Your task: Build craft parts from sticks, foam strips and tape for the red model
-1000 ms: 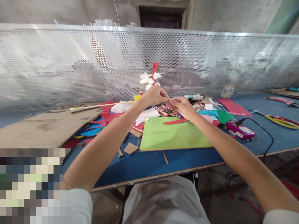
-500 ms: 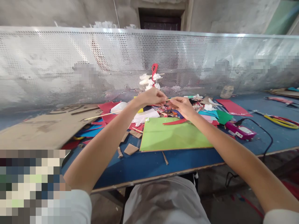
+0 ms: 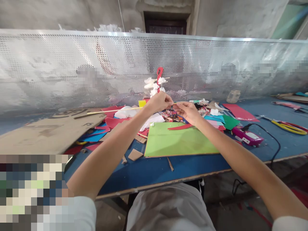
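Observation:
A long thin pale wooden stick (image 3: 114, 111) runs leftward past my left forearm, its far end over the cardboard. My left hand (image 3: 160, 101) is closed in a pinch on the stick near its right end. My right hand (image 3: 187, 112) pinches the tip from the other side, fingertips almost meeting the left ones. Both hands are raised above a heap of scraps. Just beyond them stands a red looped strip (image 3: 159, 72) with white crumpled paper flowers (image 3: 155, 86) on it. Below lies a light green sheet (image 3: 178, 141), with a red cut strip (image 3: 179, 127) on top.
A large cardboard sheet (image 3: 53, 131) covers the table's left. To the right lie a red sheet (image 3: 238, 111), a purple device (image 3: 247, 134) with a black cord, and yellow-and-red-handled pliers (image 3: 288, 126). A perforated metal panel (image 3: 192, 64) stands behind. A clear jar (image 3: 233, 96) sits by it.
The stick's left end has risen, so the stick lies closer to level. My hands stay nearly in place, with the right fingers shifted slightly. The camera view has moved a little.

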`<action>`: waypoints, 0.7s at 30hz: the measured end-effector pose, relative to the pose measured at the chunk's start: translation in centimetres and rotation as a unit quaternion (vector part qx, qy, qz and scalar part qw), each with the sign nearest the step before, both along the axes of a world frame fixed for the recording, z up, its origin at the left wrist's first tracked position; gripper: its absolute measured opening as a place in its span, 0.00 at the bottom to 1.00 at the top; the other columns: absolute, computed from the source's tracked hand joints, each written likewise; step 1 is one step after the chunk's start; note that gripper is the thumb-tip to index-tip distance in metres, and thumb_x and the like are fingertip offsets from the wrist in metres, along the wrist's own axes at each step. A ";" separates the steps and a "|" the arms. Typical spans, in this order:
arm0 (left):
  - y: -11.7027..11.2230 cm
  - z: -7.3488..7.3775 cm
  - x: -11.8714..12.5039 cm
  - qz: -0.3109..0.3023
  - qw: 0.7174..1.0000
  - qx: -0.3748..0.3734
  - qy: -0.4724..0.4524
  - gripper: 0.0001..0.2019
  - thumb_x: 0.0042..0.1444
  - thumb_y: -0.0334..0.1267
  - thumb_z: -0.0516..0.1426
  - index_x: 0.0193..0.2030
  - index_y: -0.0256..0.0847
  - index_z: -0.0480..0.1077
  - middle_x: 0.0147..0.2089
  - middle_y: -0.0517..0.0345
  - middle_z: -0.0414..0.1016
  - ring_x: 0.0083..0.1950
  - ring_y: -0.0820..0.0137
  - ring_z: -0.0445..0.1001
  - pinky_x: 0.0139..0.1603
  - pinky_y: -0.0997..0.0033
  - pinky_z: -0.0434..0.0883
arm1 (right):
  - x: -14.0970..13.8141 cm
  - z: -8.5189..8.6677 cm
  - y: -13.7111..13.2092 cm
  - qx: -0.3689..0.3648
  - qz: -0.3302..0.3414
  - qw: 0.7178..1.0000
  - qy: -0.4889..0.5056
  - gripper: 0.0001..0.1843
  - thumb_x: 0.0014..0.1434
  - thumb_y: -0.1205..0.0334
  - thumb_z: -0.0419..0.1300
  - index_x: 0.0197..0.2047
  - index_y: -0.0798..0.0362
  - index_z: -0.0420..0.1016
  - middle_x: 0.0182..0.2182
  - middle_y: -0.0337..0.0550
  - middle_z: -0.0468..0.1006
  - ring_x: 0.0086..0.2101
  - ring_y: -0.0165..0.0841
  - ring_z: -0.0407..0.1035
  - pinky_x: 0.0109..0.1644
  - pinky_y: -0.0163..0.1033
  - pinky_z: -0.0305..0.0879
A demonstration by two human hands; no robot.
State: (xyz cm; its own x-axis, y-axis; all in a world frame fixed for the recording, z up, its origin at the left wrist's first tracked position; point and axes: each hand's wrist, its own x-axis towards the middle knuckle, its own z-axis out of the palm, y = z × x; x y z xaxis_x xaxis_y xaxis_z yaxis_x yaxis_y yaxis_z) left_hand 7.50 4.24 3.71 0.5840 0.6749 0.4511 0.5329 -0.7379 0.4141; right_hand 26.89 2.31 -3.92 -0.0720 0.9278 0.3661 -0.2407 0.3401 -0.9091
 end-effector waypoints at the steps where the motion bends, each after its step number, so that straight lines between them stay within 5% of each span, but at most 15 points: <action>1: -0.2 0.0 0.1 0.006 1.000 0.004 0.002 0.12 0.50 0.37 0.57 0.34 0.37 0.81 0.30 0.52 0.80 0.29 0.72 0.72 0.33 0.70 0.65 | 0.0 0.1 -0.1 -0.004 -0.002 1.000 0.003 0.18 0.43 0.49 0.76 0.35 0.50 0.84 0.37 0.44 0.85 0.34 0.30 0.77 0.38 0.34 0.73; 21: -0.8 0.3 0.0 0.032 0.998 0.062 0.009 0.09 0.48 0.34 0.60 0.34 0.40 0.81 0.32 0.55 0.81 0.34 0.71 0.75 0.35 0.70 0.64 | 0.5 0.5 -0.3 -0.011 0.011 1.000 -0.024 0.17 0.43 0.53 0.77 0.35 0.50 0.85 0.38 0.46 0.85 0.37 0.33 0.77 0.39 0.36 0.73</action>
